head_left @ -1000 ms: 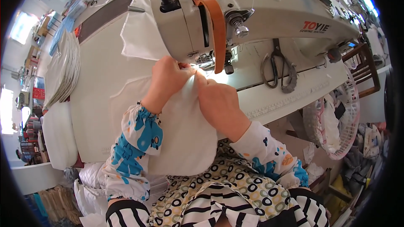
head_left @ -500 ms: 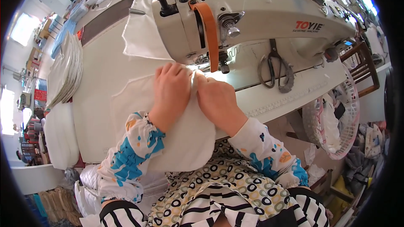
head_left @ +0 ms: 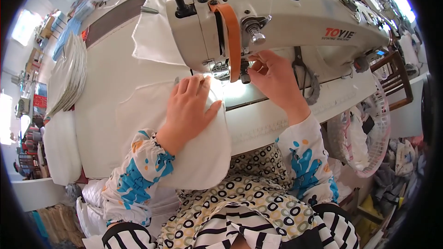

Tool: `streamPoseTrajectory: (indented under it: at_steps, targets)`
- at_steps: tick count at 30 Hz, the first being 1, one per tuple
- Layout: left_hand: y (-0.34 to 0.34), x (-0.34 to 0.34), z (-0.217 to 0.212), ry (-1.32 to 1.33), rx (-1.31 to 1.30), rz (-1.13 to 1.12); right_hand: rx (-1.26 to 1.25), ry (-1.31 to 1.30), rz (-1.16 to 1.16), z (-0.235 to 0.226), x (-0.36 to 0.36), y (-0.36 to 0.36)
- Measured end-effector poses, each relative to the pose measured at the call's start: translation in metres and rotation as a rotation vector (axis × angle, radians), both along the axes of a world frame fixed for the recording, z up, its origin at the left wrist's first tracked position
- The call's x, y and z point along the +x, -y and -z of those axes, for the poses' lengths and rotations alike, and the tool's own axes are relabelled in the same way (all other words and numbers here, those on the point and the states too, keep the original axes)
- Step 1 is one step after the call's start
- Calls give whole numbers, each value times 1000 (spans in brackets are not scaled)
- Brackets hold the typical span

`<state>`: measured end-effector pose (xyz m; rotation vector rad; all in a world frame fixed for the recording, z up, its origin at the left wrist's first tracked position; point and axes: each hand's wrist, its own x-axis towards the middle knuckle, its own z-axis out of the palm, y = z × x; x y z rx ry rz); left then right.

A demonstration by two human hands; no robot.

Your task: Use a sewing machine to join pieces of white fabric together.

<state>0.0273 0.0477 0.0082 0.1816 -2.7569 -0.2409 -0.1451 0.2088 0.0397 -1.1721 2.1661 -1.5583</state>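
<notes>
A cut piece of white fabric (head_left: 198, 157) lies under the sewing machine (head_left: 295, 14) and hangs over the table's near edge. My left hand (head_left: 187, 110) rests flat on it, fingers stretched toward the lit needle area and thumb apart. My right hand (head_left: 279, 80) is raised at the machine head, just right of the black ribbed knob (head_left: 244, 71) below the orange strap (head_left: 230, 32). Its fingers are curled in with the tips close together; whatever they pinch is too small or hidden to name. The needle itself is hidden behind the machine head.
Dark scissors (head_left: 302, 76) lie behind my right hand. A measuring scale (head_left: 267, 127) runs along the table's front. Stacked white pieces (head_left: 69, 76) stand at the left, another white piece (head_left: 157, 32) lies behind the machine head, and a pink-white basket (head_left: 376, 133) is at the right.
My right hand has left the fabric and moved right and up to the knob on the machine head. The left hand has flattened out on the fabric, its thumb spreading.
</notes>
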Motion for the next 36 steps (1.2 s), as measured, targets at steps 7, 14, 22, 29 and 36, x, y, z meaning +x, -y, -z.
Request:
streamPoseTrajectory:
  at_steps: [7,14,22,29,36]
  targets:
    - [-2,-1,2,31,-8,-20,-46,201,27,14,-11,6]
    - [-1,-1,1,27,-17,-16,-45,4,149,9,4,9]
    - [-43,58,-37,359,180,184,-79,-376,-40,45,71,-53]
    - [-64,90,-37,467,-86,264,-2,-531,-242,54,122,-81]
    - [-48,87,-56,361,-73,365,-18,-556,-188,62,123,-82]
